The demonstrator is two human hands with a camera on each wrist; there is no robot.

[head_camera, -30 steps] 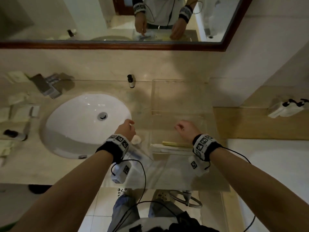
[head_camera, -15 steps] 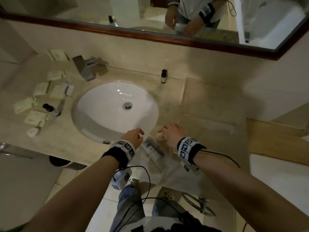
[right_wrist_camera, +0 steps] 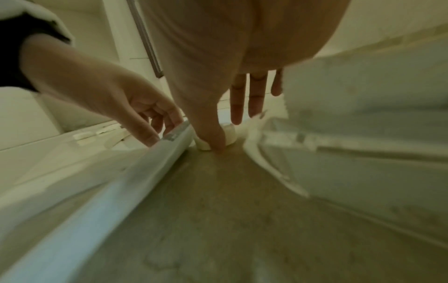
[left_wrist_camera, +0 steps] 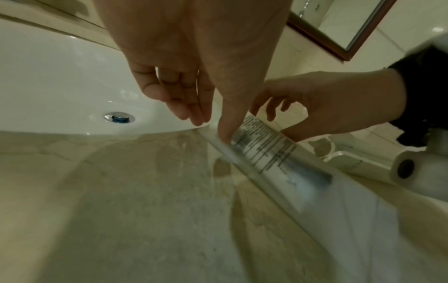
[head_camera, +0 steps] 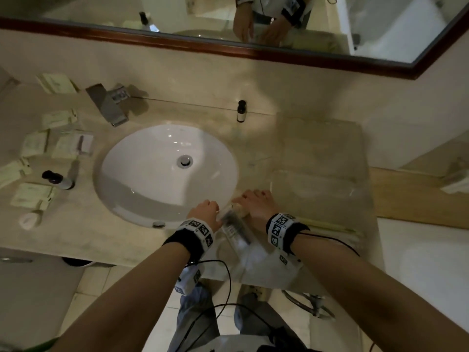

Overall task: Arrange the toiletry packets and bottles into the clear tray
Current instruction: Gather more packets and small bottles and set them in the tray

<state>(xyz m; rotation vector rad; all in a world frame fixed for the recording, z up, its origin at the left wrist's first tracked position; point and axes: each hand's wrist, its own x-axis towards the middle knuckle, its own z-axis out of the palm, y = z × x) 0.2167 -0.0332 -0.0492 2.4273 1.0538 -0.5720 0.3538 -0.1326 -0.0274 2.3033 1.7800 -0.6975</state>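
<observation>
A beige marble counter (head_camera: pixel 76 232) in a dim bathroom runs under a wood-framed mirror (head_camera: pixel 330 59), with a white oval basin (head_camera: pixel 165 168) sunk into it. Nearest the camera, a long clear packet (head_camera: pixel 234 231) printed with dark text lies flat on the counter at the basin's right rim, between the two wrists. The left hand (head_camera: pixel 206 212) comes down on its far end, thumb tip pressed to the packet's edge and the other fingers (left_wrist_camera: pixel 191 113) hanging loosely curled just above, holding nothing. The right hand (head_camera: pixel 256 203) is just beside it, thumb planted on the counter against a small cream block (right_wrist_camera: pixel 229 134) that sits at the packet's far tip; its remaining fingers (right_wrist_camera: pixel 244 99) reach straight and slightly spread. Whether the thumb and fingers actually pinch the block cannot be told. To the right, the clear tray (head_camera: pixel 355 199) stands on the counter, a thin pale stick (head_camera: pixel 327 226) lying along its near edge. Farther off, a dark bottle (head_camera: pixel 241 111) stands upright by the back wall, and to the basin's left lie pale green packets (head_camera: pixel 33 143), a second bottle (head_camera: pixel 57 179) on its side and the tap (head_camera: pixel 109 104).
</observation>
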